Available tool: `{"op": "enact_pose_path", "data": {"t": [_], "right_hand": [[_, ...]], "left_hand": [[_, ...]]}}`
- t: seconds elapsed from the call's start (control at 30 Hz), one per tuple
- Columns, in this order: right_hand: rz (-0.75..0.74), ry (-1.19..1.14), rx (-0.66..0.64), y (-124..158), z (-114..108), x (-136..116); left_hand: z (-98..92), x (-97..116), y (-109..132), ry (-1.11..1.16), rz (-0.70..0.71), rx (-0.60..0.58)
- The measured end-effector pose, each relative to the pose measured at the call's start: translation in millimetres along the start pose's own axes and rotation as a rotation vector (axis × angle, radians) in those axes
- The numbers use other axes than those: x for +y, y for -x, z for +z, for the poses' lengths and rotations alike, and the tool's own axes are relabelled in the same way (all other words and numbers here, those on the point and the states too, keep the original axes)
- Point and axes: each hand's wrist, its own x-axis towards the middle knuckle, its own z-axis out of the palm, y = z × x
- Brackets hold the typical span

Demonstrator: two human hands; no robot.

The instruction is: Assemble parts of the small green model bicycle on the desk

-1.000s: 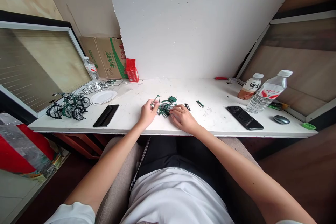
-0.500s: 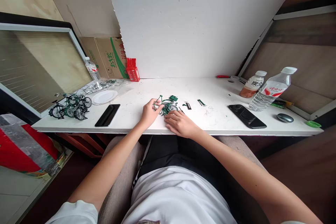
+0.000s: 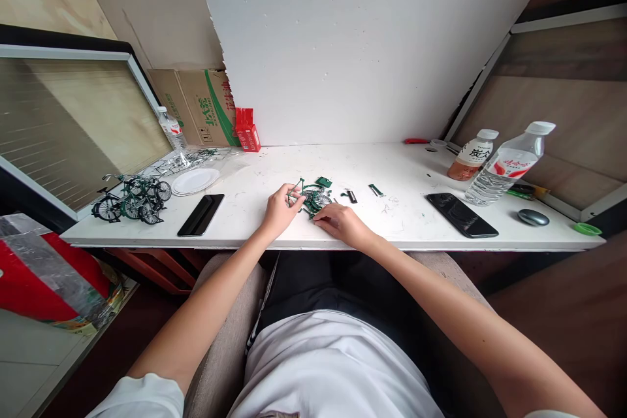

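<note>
Near the front middle of the white table, my left hand (image 3: 283,210) is closed with thumb and fingers around a green model bicycle frame (image 3: 300,184), which stands up out of the grip. Just right of it lie a spoked wheel (image 3: 321,200) and small green pieces, crowded together. My right hand (image 3: 345,223) rests low at the near side of these pieces, its thumb and forefinger drawn together. What sits between those fingertips is too small to make out. Behind the wheel is a green flat part (image 3: 324,181). Farther right lie a dark strip-like part (image 3: 351,196) and a green strip-like part (image 3: 375,190).
Finished-looking model bicycles (image 3: 131,198) stand at the left, by a white plate (image 3: 196,181) and a phone (image 3: 200,215). To the right are another phone (image 3: 462,215), a drink bottle (image 3: 473,155), a water bottle (image 3: 510,163) and a mouse (image 3: 533,217). A white board (image 3: 372,65) leans behind.
My right hand has shifted slightly right and its fingers have drawn in, uncovering more of the wheel and green pieces. The left hand stays with the frame.
</note>
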Motion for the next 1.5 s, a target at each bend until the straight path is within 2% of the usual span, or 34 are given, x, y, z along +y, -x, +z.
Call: {"op": "enact_pose_path", "data": {"t": [0.1, 0.23, 0.3, 0.43, 0.67, 0.77, 1.13, 1.5], "right_hand": [[0.119, -0.036, 0.067, 0.9, 2.4, 3.6], [0.332, -0.201, 0.228, 1.3, 1.0, 17.4], [0.406, -0.324, 0.231, 0.6, -1.4, 24.6], [0.425, -0.478, 0.284, -0.9, -3.9, 30.2], [0.536, -0.528, 0.401, -0.7, -2.7, 35.8], [0.528, -0.518, 0.439, 0.3, -3.5, 41.1], [0.444, -0.476, 0.435, -0.2, -5.3, 39.4], [0.427, -0.472, 0.394, -0.7, -6.9, 37.2]], "left_hand": [[0.5, -1.0, 0.3, 0.01, 0.011, 0.0], [0.6, -1.3, 0.6, 0.013, 0.017, -0.012], [0.5, -0.9, 0.6, 0.009, 0.01, -0.026], [0.9, -0.8, 0.6, 0.016, 0.0, -0.08], [2.2, -0.4, 0.8, 0.008, 0.009, -0.104], [1.9, 0.5, 1.1, 0.004, 0.015, -0.114], [2.7, 2.4, 5.3, -0.122, 0.116, -0.179], [2.8, 0.3, 6.0, -0.146, 0.111, -0.115]]}}
